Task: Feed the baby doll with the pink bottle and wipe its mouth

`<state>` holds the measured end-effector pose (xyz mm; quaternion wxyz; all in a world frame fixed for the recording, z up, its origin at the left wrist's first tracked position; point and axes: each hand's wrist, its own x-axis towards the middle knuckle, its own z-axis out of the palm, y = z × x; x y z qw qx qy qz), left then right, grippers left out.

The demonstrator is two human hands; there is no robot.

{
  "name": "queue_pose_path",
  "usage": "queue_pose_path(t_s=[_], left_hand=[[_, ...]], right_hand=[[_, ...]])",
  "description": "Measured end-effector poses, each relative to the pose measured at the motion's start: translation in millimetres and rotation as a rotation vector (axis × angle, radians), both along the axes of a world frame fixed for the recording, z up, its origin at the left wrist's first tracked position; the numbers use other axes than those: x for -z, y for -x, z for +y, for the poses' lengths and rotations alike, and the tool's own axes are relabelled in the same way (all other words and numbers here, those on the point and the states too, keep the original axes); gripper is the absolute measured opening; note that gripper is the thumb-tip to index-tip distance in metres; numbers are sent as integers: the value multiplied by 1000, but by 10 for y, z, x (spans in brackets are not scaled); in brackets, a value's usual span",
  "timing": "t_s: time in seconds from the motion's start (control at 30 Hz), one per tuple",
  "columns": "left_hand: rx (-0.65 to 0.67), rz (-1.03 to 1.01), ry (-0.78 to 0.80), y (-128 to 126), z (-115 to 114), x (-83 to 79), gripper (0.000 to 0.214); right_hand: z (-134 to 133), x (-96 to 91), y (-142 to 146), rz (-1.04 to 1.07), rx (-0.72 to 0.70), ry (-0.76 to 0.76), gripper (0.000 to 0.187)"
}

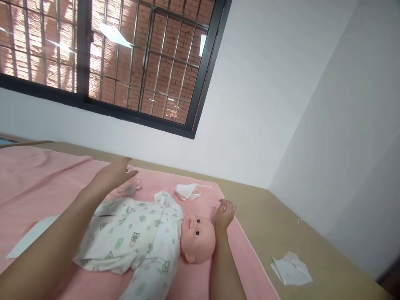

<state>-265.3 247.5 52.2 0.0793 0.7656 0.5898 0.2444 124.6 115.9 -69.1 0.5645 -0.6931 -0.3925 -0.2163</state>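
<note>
Already, the doll [203,243] wears its shirt [140,229], fastening unclear from here; left hand [117,171] past its far side, grip wide; right hand [225,213] beside its head, curled, whether empty I can't tell.

We see a smooth, plastic-looking doll head [203,243] at six o'clock, matt cloth gown [141,231] at seven, shiny metal bars [146,54] at eleven.

Tan surface [256,208]: carries a pink sheet [245,246] and 1 folded white paper [292,268].
Pink sheet: bears 1 clothed doll [150,231], face up, 1 white wad [185,191] nearby.
</note>
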Motion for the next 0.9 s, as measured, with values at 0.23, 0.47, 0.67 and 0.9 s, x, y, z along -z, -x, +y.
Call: queue_pose_path(t_s=[0.23, 0.47, 0.67, 0.9], left_hand=[[567, -59, 113, -993, -574, -53, 45], [816, 81, 659, -2050, -477, 285, 50], [897, 246, 1030, -2374, -495, 470, 60], [973, 92, 1078, -2404, -457, 565, 64]], right_hand=[[14, -4, 121, 162, -222, 62, 45], [105, 41, 173, 215, -409, 103, 50], [212, 85, 250, 374, -634, 84, 47], [234, 17, 488, 468, -790, 93, 43]])
